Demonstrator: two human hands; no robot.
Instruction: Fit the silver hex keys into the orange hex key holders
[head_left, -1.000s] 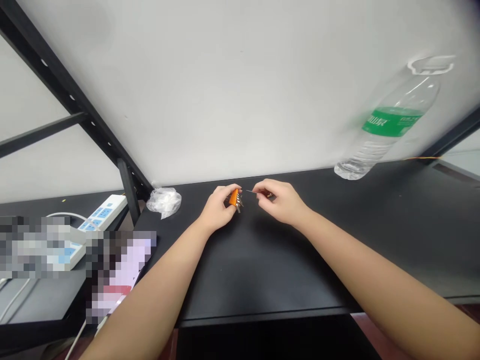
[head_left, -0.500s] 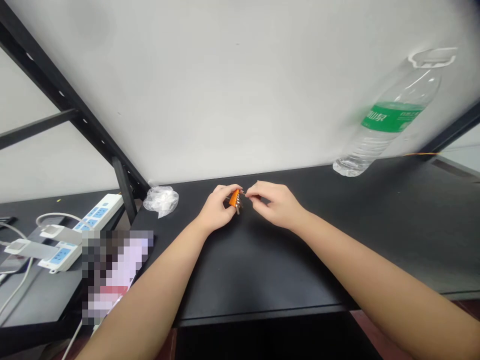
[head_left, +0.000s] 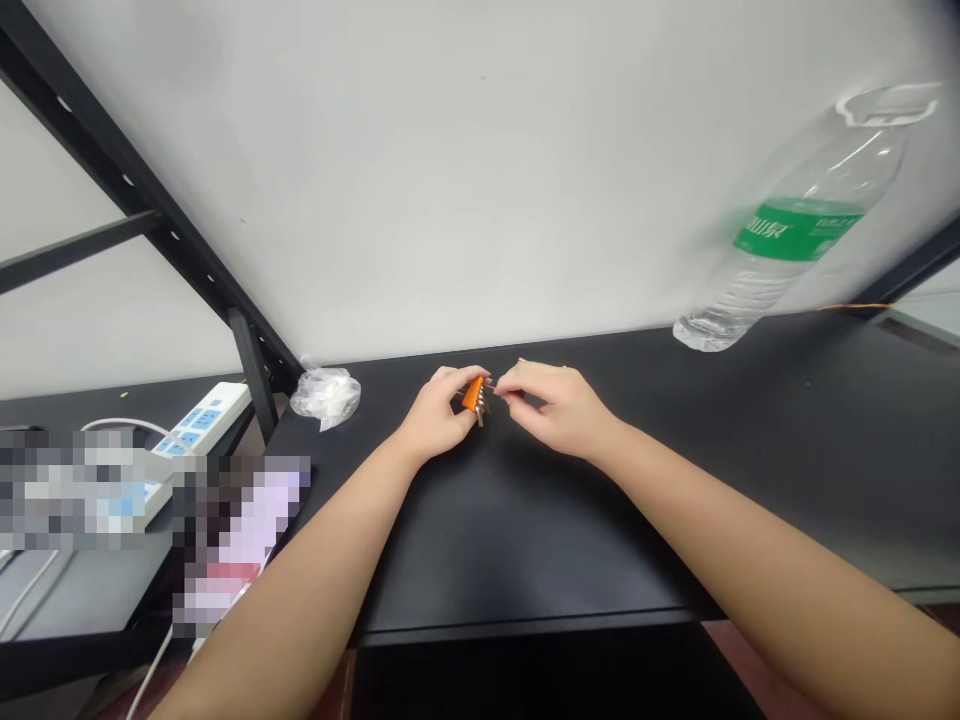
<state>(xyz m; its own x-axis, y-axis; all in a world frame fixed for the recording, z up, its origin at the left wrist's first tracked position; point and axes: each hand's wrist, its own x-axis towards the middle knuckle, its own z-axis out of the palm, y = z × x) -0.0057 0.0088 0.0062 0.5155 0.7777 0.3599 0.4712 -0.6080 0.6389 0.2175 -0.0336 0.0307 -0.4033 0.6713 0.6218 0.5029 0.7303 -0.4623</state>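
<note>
The left hand's [head_left: 435, 415] grip pinches a small orange connector [head_left: 472, 393] with a row of metal pins, just above the black table [head_left: 525, 520]. The right hand's [head_left: 559, 405] fingertips press together at those pins. A crumpled plastic bag [head_left: 326, 393] lies to the left.

Here's the black table [head_left: 525, 540], matte and dark, its far edge running along the wall, and a clear water bottle with a green label [head_left: 787, 240] stands at the far right. Over at the far left corner a crumpled clear plastic bag [head_left: 325, 394] sits right by the edge. Beside it on the left, a lower grey surface [head_left: 82, 585] carries a white power strip with blue sockets [head_left: 199, 425] and a white cable [head_left: 30, 590].
</note>
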